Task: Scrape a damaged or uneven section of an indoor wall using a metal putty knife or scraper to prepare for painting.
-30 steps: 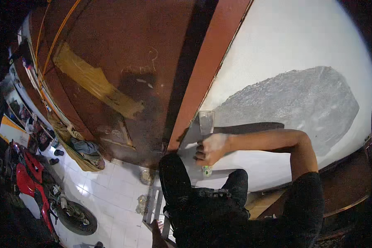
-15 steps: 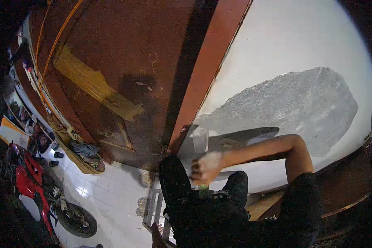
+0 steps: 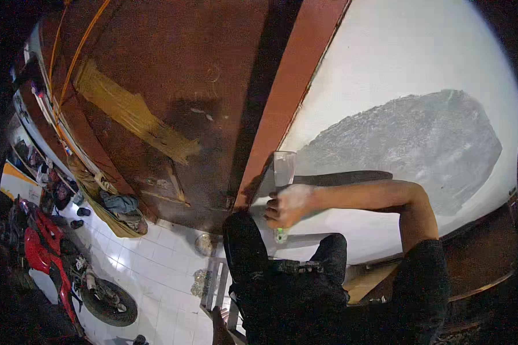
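Note:
My right hand (image 3: 286, 206) is closed round the green handle of a putty knife (image 3: 284, 165). The knife's wide blade points up and lies at the white wall, beside the reddish-brown door frame (image 3: 275, 100). Whether the blade presses flat on the wall I cannot tell. A large rough grey patch (image 3: 408, 135) covers part of the wall to the right of the blade. Low down, my left hand (image 3: 220, 325) is at the rail of a grey metal ladder (image 3: 212, 287), seemingly gripping it; most of its fingers are in shadow.
A brown door (image 3: 172, 52) with a yellowish scraped strip fills the upper left. Cloths sit in a hanging cloth sling (image 3: 124, 224) beside it. A red motorcycle (image 3: 46, 259) stands on the white tiled floor (image 3: 161, 270). My knees are close to the wall.
My right hand has moved up along the wall with the putty knife, and its blade is now higher beside the door frame. The left hand stays by the ladder.

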### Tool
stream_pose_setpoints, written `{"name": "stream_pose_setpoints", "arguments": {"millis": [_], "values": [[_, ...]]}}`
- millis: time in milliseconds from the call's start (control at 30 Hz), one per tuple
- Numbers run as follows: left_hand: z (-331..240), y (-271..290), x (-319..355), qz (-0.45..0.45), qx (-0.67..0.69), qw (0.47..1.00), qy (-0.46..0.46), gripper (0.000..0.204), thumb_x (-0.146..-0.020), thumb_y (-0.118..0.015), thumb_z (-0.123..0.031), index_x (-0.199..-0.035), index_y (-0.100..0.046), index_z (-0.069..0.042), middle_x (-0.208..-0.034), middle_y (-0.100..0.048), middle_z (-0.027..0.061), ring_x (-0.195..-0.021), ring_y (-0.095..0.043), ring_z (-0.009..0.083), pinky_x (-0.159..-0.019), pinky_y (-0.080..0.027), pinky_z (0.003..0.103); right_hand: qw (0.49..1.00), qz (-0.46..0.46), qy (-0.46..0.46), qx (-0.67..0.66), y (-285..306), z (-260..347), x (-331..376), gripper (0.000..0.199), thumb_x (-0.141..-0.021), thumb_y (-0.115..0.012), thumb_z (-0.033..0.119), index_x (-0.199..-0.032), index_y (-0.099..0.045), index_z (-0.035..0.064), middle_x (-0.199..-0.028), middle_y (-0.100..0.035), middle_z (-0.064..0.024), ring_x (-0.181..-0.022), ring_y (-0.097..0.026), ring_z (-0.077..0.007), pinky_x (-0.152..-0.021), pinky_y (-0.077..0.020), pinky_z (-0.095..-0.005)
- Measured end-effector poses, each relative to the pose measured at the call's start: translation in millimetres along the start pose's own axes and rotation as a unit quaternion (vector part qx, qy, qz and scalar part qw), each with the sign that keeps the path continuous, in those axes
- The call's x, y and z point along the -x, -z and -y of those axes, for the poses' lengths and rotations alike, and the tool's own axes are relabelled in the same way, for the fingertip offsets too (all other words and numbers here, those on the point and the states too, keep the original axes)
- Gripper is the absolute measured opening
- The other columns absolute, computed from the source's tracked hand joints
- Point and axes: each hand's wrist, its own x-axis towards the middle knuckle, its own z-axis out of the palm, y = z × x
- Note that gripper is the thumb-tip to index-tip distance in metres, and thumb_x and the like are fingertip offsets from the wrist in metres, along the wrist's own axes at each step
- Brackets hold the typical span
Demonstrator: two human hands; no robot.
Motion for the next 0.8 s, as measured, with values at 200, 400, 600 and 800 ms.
{"name": "stream_pose_setpoints", "arguments": {"millis": [200, 400, 600, 800], "values": [[-6.5, -1.6, -2.7, -0.003, -0.002, 1.000, 0.001, 0.052, -0.075, -0.047, -0.056, -0.098, -0.050, -0.009, -0.087, -0.047, 0.0081, -0.079, -0.046, 0.0250, -0.064, -0.040, 0.039, 0.993, -0.099, 0.068, 0.013, 5.0, 36.9, -25.1, 0.016, -0.072, -0.051, 0.015, -0.084, -0.045, 0.0074, -0.064, -0.054, -0.0024, -0.044, -0.054, -0.0136, -0.033, -0.0442, -0.0289], [-7.3, -3.7, -5.4, 0.005, -0.001, 1.000, 0.004, 0.053, -0.075, -0.047, -0.056, -0.098, -0.050, -0.009, -0.086, -0.047, 0.0074, -0.078, -0.045, 0.0241, -0.064, -0.039, 0.039, 0.991, 0.112, -0.046, 0.058, 10.0, 0.9, -29.0, 0.024, -0.077, -0.044, 0.013, -0.097, -0.043, -0.0013, -0.096, -0.057, -0.0079, -0.082, -0.058, -0.0172, -0.062, -0.0519, -0.0247], [-6.6, -0.3, -2.6, 0.015, 0.003, 1.000, 0.007, 0.053, -0.074, -0.048, -0.057, -0.098, -0.050, -0.009, -0.084, -0.047, 0.0066, -0.077, -0.045, 0.0233, -0.063, -0.039, 0.038, 0.953, 0.111, -0.129, -0.252, 54.4, 8.8, -30.2, 0.012, -0.077, -0.045, 0.021, -0.081, -0.050, 0.0110, -0.059, -0.053, -0.0033, -0.046, -0.052, -0.0176, -0.042, -0.0473, -0.0347], [-1.7, 0.8, 3.2, 0.026, 0.014, 0.999, 0.011, 0.054, -0.074, -0.048, -0.057, -0.098, -0.051, -0.009, -0.083, -0.047, 0.0059, -0.076, -0.044, 0.0224, -0.063, -0.039, 0.037, 0.988, 0.141, 0.017, 0.061, 52.2, 12.0, -42.5, 0.030, -0.085, -0.034, 0.019, -0.111, -0.039, 0.0043, -0.109, -0.049, -0.0133, -0.089, -0.054, -0.0230, -0.072, -0.0488, -0.0325]]}}
